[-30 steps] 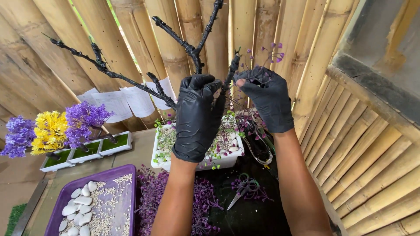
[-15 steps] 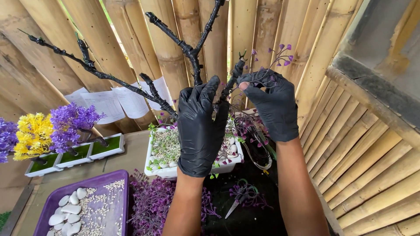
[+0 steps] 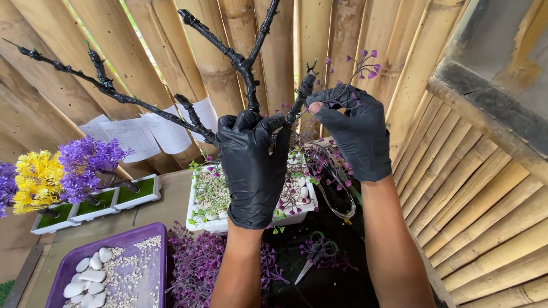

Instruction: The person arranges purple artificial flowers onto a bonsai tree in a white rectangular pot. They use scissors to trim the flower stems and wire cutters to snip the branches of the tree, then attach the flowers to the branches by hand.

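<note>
As view nears, left hand [image 3: 253,162] grips black branch [image 3: 242,63], unchanged.

Prob. craft workshop: bamboo walls [image 3: 142,63], fake flower pots [image 3: 94,205], pebble tray [image 3: 142,239]

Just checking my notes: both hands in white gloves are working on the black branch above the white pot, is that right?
Not quite: the gloves are black, not white. The head view shows the left hand and right hand on the black branch above the white pot.
</note>
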